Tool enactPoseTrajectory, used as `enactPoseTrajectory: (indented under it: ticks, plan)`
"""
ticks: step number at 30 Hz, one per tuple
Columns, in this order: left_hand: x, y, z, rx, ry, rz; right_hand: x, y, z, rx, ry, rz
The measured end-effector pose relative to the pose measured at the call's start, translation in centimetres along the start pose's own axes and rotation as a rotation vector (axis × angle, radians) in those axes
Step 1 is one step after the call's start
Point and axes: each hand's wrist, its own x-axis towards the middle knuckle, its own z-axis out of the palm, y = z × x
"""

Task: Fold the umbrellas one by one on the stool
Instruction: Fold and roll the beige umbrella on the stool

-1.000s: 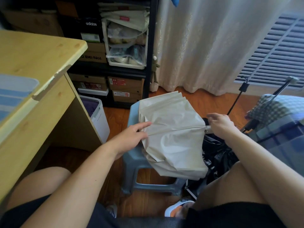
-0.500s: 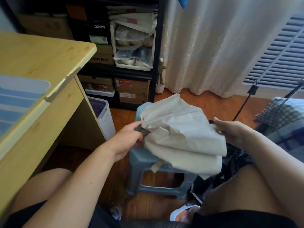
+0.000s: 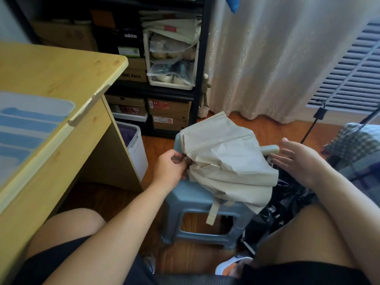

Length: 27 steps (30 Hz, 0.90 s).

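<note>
On the stool, your left hand still pinches the beige umbrella; your right hand has let go, fingers spread wide.

Both forearms are bare from elbow to wrist, with no sleeves, watch, bracelet or rings showing on the left hand or the right hand. The person wears black shorts that leave the thighs and knees bare. A white shoe with orange trim shows on one foot.
</note>
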Motion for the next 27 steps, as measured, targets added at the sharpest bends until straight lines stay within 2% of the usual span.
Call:
enactPoseTrajectory:
  ticks: [4,8,11,14,18,22,24,27]
  plan:
    - [0.3,0.0,0.0,0.087,0.005,0.053,-2.5,0.2,0.3,-0.378,0.145,-0.068]
    - [0.1,-0.5,-0.1,0.234,0.005,0.128,-4.6,0.6,1.4,-0.593,0.029,0.022]
    - [0.0,-0.4,-0.4,0.285,-0.034,0.145,-5.6,0.5,1.7,-0.596,-0.073,0.038]
    - [-0.2,-0.4,-0.6,0.297,-0.049,0.088,-5.9,0.8,1.1,-0.545,-0.135,-0.001]
    - [-2.5,0.8,-0.9,0.277,0.039,-0.027,-6.3,1.1,0.7,-0.494,-0.176,0.001]
    - [-7.3,1.8,-1.2,0.334,-0.049,0.243,-6.5,0.7,0.4,-0.455,-0.142,0.001]
    - [-8.0,1.5,-0.9,0.383,-0.069,0.373,-6.7,0.7,0.4,-0.515,-0.093,-0.017]
    - [-7.4,1.2,-0.1,0.439,-0.062,0.475,-7.0,1.2,0.6,-0.650,-0.030,-0.037]
